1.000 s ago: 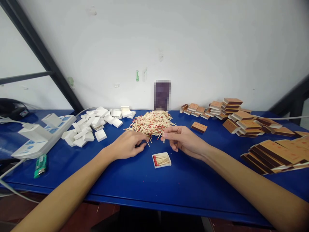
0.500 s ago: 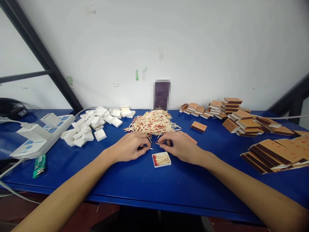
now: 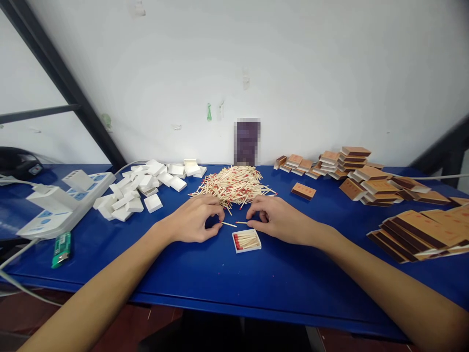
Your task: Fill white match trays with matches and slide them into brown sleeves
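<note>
A thin pale wooden match point(image 3: 229, 224) is pinched in the left hand point(image 3: 194, 218), a red-headed wooden match point(image 3: 242, 223) in the right hand point(image 3: 283, 220), both just beyond the small white cardboard tray point(image 3: 249, 250); likely featherlight, stiff but snappable, best gripped gently mid-stick

Soft, even light on my feed: white wall point(image 3: 311, 73) pale, floor point(image 3: 120, 325) under the blue tabletop point(image 3: 205, 278) dim, faint sheen on top. Match heap point(image 3: 232, 186) fairly crisp. I note wide-angle stretch toward the edges and one pixelated dark rectangle point(image 3: 247, 143).
</note>
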{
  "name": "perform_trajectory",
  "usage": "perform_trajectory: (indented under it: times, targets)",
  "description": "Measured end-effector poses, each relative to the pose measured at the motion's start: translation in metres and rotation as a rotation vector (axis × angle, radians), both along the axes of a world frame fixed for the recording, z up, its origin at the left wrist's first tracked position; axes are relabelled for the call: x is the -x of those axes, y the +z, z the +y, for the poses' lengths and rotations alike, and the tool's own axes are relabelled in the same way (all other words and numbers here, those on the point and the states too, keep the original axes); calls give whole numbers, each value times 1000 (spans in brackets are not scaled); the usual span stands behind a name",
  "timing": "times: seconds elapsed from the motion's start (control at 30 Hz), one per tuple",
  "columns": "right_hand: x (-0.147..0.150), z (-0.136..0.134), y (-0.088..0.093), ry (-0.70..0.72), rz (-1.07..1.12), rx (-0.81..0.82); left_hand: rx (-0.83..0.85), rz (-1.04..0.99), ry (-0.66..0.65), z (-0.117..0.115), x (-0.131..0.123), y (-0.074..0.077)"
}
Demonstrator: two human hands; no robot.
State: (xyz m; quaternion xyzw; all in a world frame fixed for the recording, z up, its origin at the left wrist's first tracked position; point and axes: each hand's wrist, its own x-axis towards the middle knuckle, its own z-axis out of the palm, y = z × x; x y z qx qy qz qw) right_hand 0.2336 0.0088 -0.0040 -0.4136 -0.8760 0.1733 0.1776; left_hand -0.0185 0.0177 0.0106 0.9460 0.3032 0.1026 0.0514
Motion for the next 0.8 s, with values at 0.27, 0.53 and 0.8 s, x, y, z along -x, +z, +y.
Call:
perform_trajectory:
  times: [0.27,0.53,0.8]
  targets:
    - [5,3,-6,2,13,-33,69,-57,-11,0,-6,-8]
    - [12,2,-2,-56,123,110,17,-101,-9,-2,-18,-15]
    - [18,3,-3,-81,178,147,-26,-114,83,-2,-20,-16]
